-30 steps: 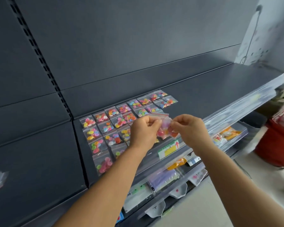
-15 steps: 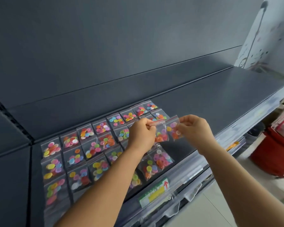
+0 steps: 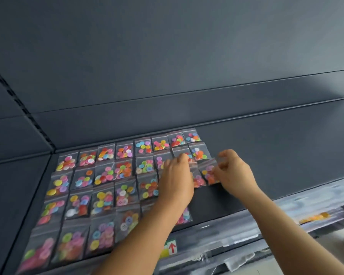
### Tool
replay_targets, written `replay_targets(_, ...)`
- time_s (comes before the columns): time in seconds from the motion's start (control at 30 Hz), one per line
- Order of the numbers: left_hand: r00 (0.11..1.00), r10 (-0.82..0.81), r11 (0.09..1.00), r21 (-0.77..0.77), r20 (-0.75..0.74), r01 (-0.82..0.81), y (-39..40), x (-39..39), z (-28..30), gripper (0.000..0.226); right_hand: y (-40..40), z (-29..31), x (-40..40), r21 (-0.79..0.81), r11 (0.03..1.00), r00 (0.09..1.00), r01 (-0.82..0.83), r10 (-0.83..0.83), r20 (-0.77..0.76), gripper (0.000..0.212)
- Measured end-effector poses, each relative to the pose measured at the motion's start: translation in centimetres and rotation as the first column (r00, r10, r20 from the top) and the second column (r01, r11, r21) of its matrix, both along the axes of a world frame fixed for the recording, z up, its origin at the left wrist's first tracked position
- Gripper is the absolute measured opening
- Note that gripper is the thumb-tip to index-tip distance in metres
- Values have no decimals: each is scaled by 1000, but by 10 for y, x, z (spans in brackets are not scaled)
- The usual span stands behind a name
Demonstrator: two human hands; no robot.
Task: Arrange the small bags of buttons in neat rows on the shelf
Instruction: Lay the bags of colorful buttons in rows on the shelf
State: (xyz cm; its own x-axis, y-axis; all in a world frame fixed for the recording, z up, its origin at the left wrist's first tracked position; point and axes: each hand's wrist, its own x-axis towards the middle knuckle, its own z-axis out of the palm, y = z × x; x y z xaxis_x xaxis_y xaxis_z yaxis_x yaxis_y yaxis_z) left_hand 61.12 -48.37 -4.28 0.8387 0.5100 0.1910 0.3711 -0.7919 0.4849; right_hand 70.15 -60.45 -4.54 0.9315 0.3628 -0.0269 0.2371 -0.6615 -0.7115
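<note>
At the right end of the third row on the shelf (image 3: 266, 155), a light, limp, slippery button bag (image 3: 210, 172) is pinched at its edges by fingers of both the left hand (image 3: 176, 179) and right hand (image 3: 234, 171), best held by the sealed top strip.

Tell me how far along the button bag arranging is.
Mostly done: rows of button bags already cover the left part of the shelf. In hand: left hand and right hand are setting two bags at the rows' right end. Left: the gap below them.
</note>
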Motion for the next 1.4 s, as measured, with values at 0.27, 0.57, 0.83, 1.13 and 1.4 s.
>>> replay_targets(0.27,991,-121,987,97,-55,126,-15,-14,-2,26,-18,-4,0,-135,880,820,-454,473,323,8)
replay_targets(0.57,981,-173,961,202,-90,188,-20,-23,-8,21,-19,-7,-1,-241,850,753,-468,526,394,18)
replay_targets(0.83,974,-155,951,241,-168,193,-24,-21,-8,32,-20,-6,-6,-400,775,685,-490,625,374,28)
replay_targets(1.13,980,-95,953,267,-176,141,-31,-22,-5,37,-22,2,-11,-419,761,695,-495,636,335,27)
replay_targets(1.4,997,76,958,278,-31,-64,-13,-66,11,51,5,15,-39,-337,753,657,-565,658,368,42)
